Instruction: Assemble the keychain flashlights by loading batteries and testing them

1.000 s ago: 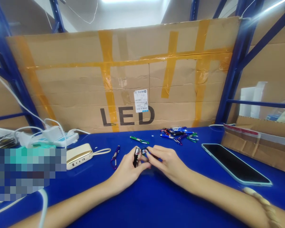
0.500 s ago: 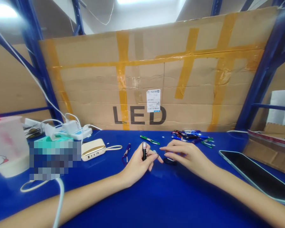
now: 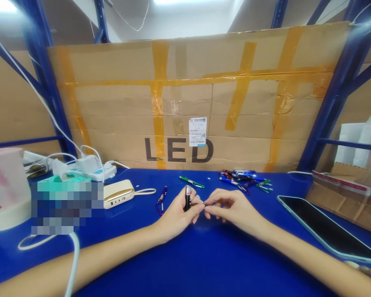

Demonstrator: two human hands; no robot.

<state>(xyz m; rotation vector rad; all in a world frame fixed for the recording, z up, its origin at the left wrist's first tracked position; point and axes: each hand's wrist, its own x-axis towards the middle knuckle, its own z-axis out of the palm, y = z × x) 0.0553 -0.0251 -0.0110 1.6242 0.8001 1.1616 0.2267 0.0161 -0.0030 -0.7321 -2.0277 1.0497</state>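
Note:
My left hand (image 3: 177, 214) is closed around a small black keychain flashlight (image 3: 187, 198), held upright near the middle of the blue table (image 3: 204, 264). My right hand (image 3: 231, 208) sits just to its right, thumb and forefinger pinched on a tiny metal part (image 3: 205, 203) at the tips of my left fingers. A green mini flashlight (image 3: 191, 182) lies beyond my hands, and a purple one (image 3: 161, 196) lies to the left. A pile of several coloured mini flashlights (image 3: 244, 180) rests at the back right.
A taped cardboard box marked LED (image 3: 185, 103) stands along the back. A gold power bank (image 3: 119, 193), a power strip with white cables (image 3: 86, 167) and a white container (image 3: 4, 185) are at the left. A phone (image 3: 324, 227) and an open carton (image 3: 349, 194) lie at the right.
My right hand went from fingers spread over a dark piece on the table to a pinch at my left fingertips. The black flashlight stayed upright in my left hand. The view shifted slightly.

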